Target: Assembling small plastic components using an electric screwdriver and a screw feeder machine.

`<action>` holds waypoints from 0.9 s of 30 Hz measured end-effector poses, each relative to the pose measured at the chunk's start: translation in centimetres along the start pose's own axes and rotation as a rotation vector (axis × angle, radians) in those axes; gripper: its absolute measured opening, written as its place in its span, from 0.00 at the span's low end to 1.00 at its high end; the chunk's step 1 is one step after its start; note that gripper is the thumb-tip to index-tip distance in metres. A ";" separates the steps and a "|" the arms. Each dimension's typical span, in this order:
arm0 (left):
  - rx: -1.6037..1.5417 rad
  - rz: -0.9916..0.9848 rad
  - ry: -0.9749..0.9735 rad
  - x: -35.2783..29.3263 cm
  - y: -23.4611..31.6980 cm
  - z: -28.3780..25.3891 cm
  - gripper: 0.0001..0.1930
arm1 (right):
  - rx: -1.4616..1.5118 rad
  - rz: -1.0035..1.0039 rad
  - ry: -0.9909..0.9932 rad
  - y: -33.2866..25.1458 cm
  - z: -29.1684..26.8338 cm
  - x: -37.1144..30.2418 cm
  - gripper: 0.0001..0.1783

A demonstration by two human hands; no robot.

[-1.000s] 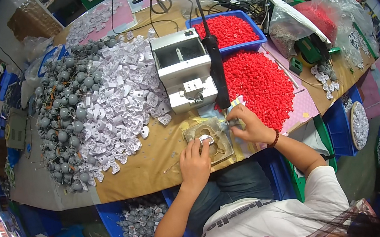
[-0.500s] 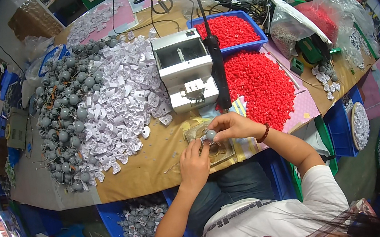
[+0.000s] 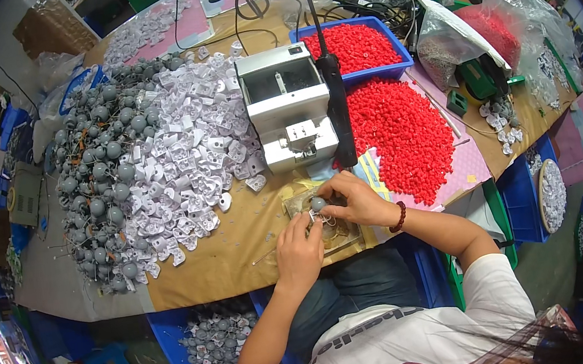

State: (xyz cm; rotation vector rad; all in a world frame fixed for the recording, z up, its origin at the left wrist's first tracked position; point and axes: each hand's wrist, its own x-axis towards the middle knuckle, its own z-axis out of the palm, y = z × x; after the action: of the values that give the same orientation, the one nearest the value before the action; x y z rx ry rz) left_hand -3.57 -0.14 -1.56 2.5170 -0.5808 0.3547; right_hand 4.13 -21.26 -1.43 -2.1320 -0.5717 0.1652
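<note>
Both hands meet over a small clear fixture (image 3: 343, 238) at the table's front edge. My right hand (image 3: 353, 200) pinches a small grey ball part (image 3: 318, 203) with its fingertips. My left hand (image 3: 299, 251) sits just below it, fingers curled on a small white piece at the fixture. A heap of white plastic pieces (image 3: 183, 167) lies to the left, a heap of grey ball parts (image 3: 96, 178) further left, and a pile of red pellets (image 3: 403, 134) to the right.
A white box-shaped machine (image 3: 285, 105) with a black upright tool (image 3: 337, 110) stands behind the hands. A blue tray of red pellets (image 3: 355, 48) and plastic bags lie at the back right. A blue bin of grey parts (image 3: 213, 339) sits below the table.
My right hand has moved left from the red pile's edge to the fixture and now holds a grey ball part against my left hand's fingers.
</note>
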 end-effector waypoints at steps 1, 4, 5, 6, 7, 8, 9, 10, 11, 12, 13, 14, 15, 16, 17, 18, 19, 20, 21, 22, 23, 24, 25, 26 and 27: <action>-0.002 -0.013 0.003 0.2 0.1 -0.1 0.18 | 0.016 0.026 -0.004 -0.3 0.0 0.1 0.24; -0.011 -0.086 -0.002 1.1 0.8 -0.2 0.21 | 0.037 0.053 -0.008 -0.8 0.0 0.3 0.28; -0.017 -0.113 0.007 1.9 1.3 -0.4 0.23 | 0.036 0.054 -0.008 -0.8 0.0 0.3 0.29; -0.014 -0.122 0.006 2.2 1.4 -0.3 0.24 | 0.033 0.056 -0.011 -0.7 0.1 0.2 0.29; -0.010 -0.131 0.007 2.5 1.5 -0.3 0.25 | 0.046 0.047 -0.017 -0.6 0.0 0.2 0.29; 0.002 -0.123 -0.002 2.6 1.3 0.0 0.26 | 0.059 0.038 -0.024 -0.4 0.0 0.2 0.29; 0.017 -0.107 -0.004 2.6 1.2 0.1 0.26 | 0.089 0.020 -0.035 -0.2 -0.3 0.2 0.29; 0.031 -0.093 -0.006 2.7 1.1 0.2 0.25 | 0.076 -0.020 0.047 0.2 -0.7 0.4 0.29; 0.046 -0.072 -0.001 2.7 0.9 0.2 0.25 | 0.060 -0.059 0.130 0.5 -1.0 0.7 0.29; 0.052 -0.061 0.003 2.7 0.7 0.3 0.24 | 0.000 -0.120 0.304 1.0 -1.8 1.6 0.29; 0.058 -0.055 0.007 2.7 0.6 0.4 0.24 | -0.098 -0.161 0.448 1.3 -2.7 2.9 0.30; 0.055 -0.054 0.008 2.8 0.3 0.4 0.23 | -0.201 -0.186 0.598 1.3 -3.6 4.2 0.30; 0.053 -0.059 0.007 2.8 0.3 0.3 0.22 | -0.346 -0.190 0.720 1.2 -4.6 5.6 0.32; 0.043 -0.052 0.006 3.1 0.4 0.4 0.22 | -0.235 -0.111 0.706 2.8 -4.8 6.6 0.33; 0.031 -0.044 0.003 3.6 0.7 0.4 0.21 | -0.128 -0.032 0.696 5.2 -4.5 7.4 0.34; 0.028 -0.055 0.007 3.5 0.6 0.3 0.21 | -0.004 0.030 0.643 5.3 -4.4 8.1 0.35; 0.019 -0.060 0.011 3.5 0.6 0.3 0.20 | 0.111 0.099 0.599 5.4 -4.5 8.6 0.36; 0.008 -0.064 0.020 3.5 0.5 0.6 0.20 | 0.221 0.173 0.564 5.5 -4.7 9.0 0.37; 0.002 -0.062 0.025 3.4 0.5 0.7 0.20 | 0.246 0.167 0.581 5.5 -4.8 9.0 0.38; 0.000 -0.068 0.032 3.3 0.4 0.7 0.20 | 0.308 0.128 0.625 4.4 -4.6 9.0 0.38; 0.001 -0.066 0.036 3.2 0.4 0.7 0.19 | 0.366 0.088 0.671 3.3 -4.6 8.8 0.38; 0.005 -0.081 0.037 3.2 0.2 0.5 0.19 | 0.465 0.015 0.742 0.8 -4.3 8.4 0.38; -0.002 -0.081 0.037 3.5 0.3 0.5 0.19 | 0.390 -0.172 0.884 0.2 -4.6 8.4 0.39; -0.009 -0.100 0.028 3.4 0.3 0.3 0.19 | 0.442 -0.289 0.940 -2.2 -5.2 8.5 0.41; -0.019 -0.107 0.023 3.3 0.4 0.2 0.19 | 0.490 -0.351 0.819 -4.3 -6.5 8.3 0.41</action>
State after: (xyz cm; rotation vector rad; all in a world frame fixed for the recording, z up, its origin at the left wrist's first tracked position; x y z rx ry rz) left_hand -0.80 -1.63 -0.41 2.5107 -0.4367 0.3359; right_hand 12.15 -20.17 6.62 -1.4173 -0.3467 -0.6701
